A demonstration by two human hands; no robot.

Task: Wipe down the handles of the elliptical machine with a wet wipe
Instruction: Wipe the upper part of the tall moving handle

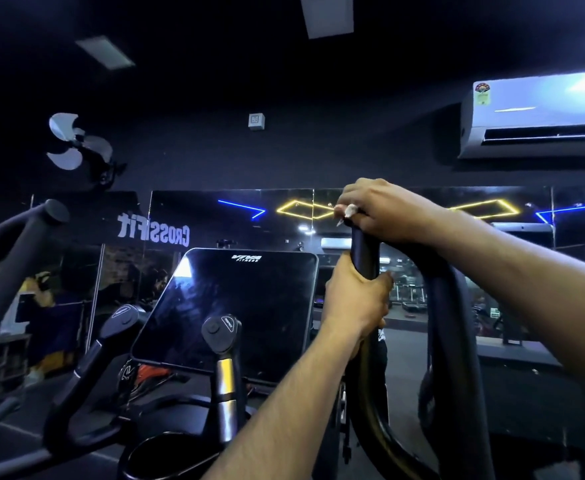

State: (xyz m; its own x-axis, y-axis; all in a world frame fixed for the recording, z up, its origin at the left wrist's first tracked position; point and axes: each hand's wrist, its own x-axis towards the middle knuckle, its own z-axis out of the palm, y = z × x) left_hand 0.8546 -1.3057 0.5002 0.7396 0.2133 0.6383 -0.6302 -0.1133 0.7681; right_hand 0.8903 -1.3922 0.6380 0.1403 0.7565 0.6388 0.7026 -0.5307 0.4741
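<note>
The left hand (355, 299) was clamped around the right moving handle (365, 252), steadying it. Just above, the right hand (381, 209) capped its top, squeezing the wet wipe (349, 211) there. Farther off, the left moving handle (24, 233) and the two short grips beside the console (228, 306) stood unattended, seemingly still to be wiped.

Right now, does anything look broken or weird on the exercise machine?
Nothing stands out. The right hand presses a white wipe on top of the handle, the left hand grips below, and the dark screen looks unbroken.
</note>
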